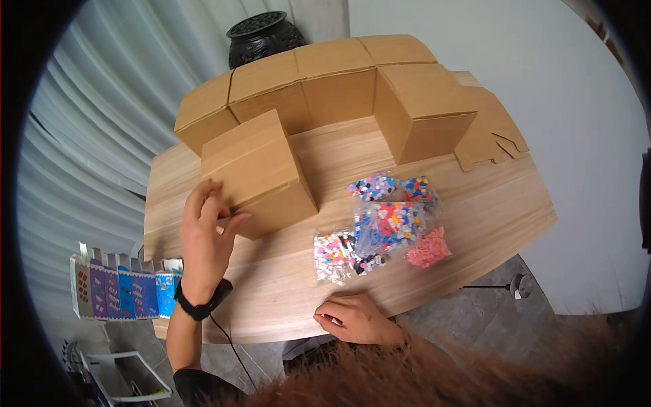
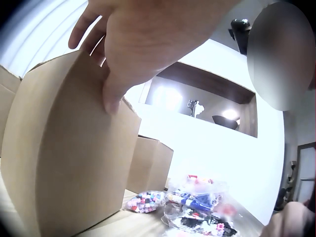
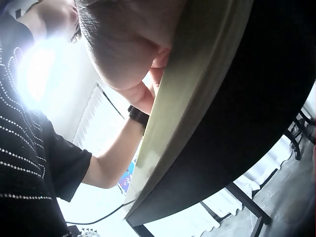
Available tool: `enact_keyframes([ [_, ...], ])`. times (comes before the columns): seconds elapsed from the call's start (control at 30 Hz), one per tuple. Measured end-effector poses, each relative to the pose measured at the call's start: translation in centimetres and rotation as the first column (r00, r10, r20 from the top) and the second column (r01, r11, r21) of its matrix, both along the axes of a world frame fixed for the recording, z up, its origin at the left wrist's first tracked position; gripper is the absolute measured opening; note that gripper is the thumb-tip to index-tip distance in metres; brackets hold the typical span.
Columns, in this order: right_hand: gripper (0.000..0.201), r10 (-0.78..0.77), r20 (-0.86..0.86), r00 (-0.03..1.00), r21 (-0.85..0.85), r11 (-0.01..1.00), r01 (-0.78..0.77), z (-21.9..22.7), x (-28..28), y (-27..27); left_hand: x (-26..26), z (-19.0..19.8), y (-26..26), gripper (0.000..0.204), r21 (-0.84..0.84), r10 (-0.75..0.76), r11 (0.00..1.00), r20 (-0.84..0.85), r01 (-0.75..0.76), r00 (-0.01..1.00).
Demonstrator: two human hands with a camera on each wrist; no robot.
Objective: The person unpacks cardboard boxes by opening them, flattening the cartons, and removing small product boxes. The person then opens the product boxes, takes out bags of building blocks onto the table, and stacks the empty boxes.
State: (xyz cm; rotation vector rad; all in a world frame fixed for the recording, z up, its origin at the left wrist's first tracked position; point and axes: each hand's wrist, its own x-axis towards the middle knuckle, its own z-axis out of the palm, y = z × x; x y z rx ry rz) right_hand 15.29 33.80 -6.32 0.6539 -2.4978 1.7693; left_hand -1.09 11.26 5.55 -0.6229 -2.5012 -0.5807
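A closed cardboard box (image 1: 254,173) stands at an angle on the left part of the wooden table (image 1: 271,308). At its near left corner is my left hand (image 1: 207,237), the fingers along the top edge and the thumb (image 2: 112,98) against a side face. My right hand (image 1: 359,319) rests on the table's near edge, fingers loosely curled with nothing in them. Between the box and the right side lie several clear bags of small coloured pieces: a blue mixed bag (image 1: 390,225), a pink one (image 1: 428,248) and a white-and-pink one (image 1: 333,256).
More cardboard boxes (image 1: 332,57) form a row at the back, with another box (image 1: 427,108) jutting forward at right. Flat cut cardboard (image 1: 491,129) lies beyond it. Blue and purple printed boxes (image 1: 125,292) stand left of the table. A black carved pot (image 1: 264,41) is behind.
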Motion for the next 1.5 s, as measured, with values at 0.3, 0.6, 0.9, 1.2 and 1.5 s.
enact_keyframes([
  [0.3,0.007,0.006,0.105,0.994,0.035,0.999,-0.009,0.9,-0.6,-0.9,7.9,0.8,-8.1,0.039,0.086,0.052,0.994,0.143,-0.065,0.988],
  [0.6,0.026,0.036,0.084,0.996,-0.047,0.998,-0.032,3.8,0.0,-1.9,17.0,-0.8,-11.9,0.052,0.275,-0.141,0.957,0.152,0.095,0.978],
  [0.9,0.043,0.106,-0.023,0.994,-0.263,0.959,-0.108,7.2,-0.9,-2.8,16.8,-3.5,-13.0,0.077,0.700,-0.205,0.708,0.333,-0.096,0.920],
  [1.2,0.030,-0.069,-0.014,0.998,-0.262,0.963,0.063,7.9,-0.7,-4.5,16.3,-4.1,-12.0,0.067,0.785,-0.221,0.620,0.199,-0.020,0.955],
  [1.5,0.017,0.041,0.108,0.993,-0.255,0.967,-0.013,8.8,-0.8,-3.5,16.5,-3.2,-12.3,0.042,0.769,-0.170,0.619,0.331,-0.161,0.928],
])
